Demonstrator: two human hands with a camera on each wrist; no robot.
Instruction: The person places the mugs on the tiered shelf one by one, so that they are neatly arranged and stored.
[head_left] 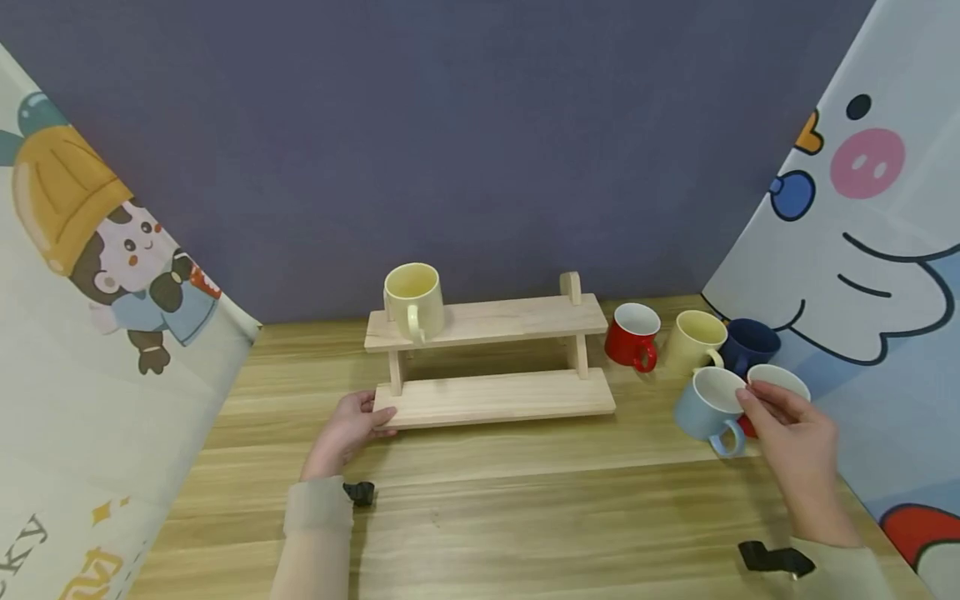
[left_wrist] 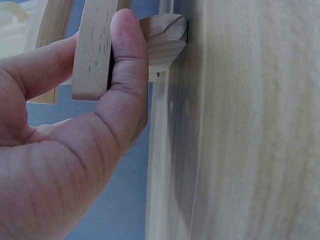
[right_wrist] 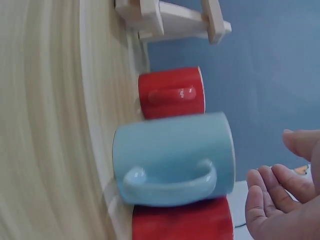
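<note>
My left hand [head_left: 351,430] [left_wrist: 85,135] pinches the left end of the lower board of a two-tier wooden shelf [head_left: 495,400] [left_wrist: 92,55], its thumb on one face and the fingers on the other. A yellow mug [head_left: 426,315] stands upright on the left of the upper board. At the right, my right hand [head_left: 798,442] [right_wrist: 285,200] is above a light blue mug [head_left: 696,410] [right_wrist: 172,145] and a red mug with a white inside [head_left: 780,377] [right_wrist: 180,222]. In the right wrist view its fingers are parted, clear of the blue mug's rim.
Another red mug [head_left: 628,343] [right_wrist: 170,92] stands just right of the shelf. Beside it are a second yellow mug [head_left: 684,350] and a dark blue mug [head_left: 752,343]. A dark grey wall [head_left: 480,150] rises behind the wooden table [head_left: 480,517], with cartoon-printed panels on both sides.
</note>
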